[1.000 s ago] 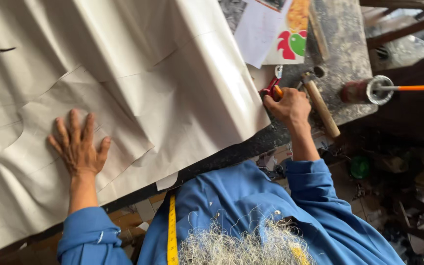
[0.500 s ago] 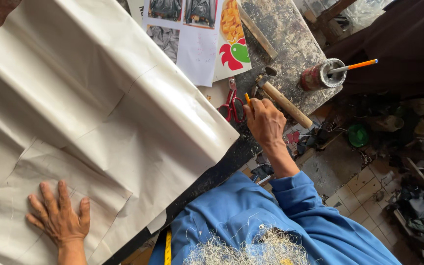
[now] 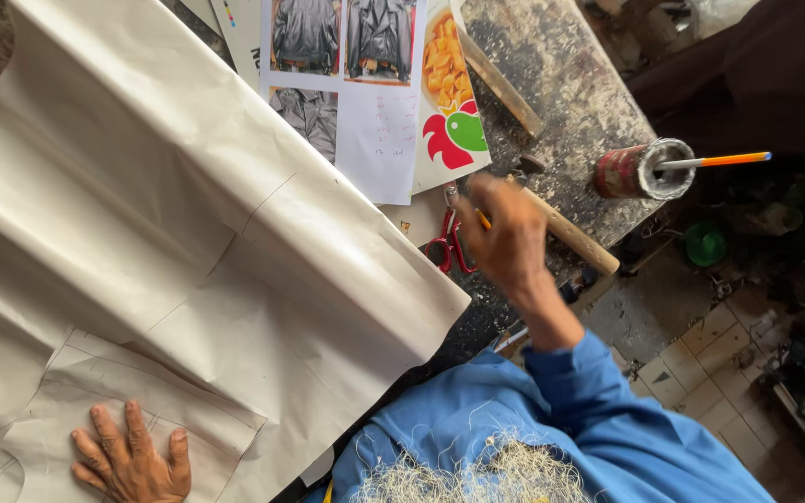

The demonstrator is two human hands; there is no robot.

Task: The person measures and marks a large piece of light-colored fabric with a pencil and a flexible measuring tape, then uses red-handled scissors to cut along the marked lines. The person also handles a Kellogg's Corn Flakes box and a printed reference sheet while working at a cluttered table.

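Left hand flat on pale pattern paper, right hand closed on a pencil over red scissors.

At the lower left, the left hand lies palm down, fingers spread and gripping nothing, on a cut paper pattern piece that rests on the large sheet of cream paper draped across the stained counter. Further right, printed pages with jacket photographs lie above the red-handled scissors. The right hand hovers just beside them, its fingers curled tightly around a short yellow pencil. A wooden-handled tool lies just right, near a red tin can.
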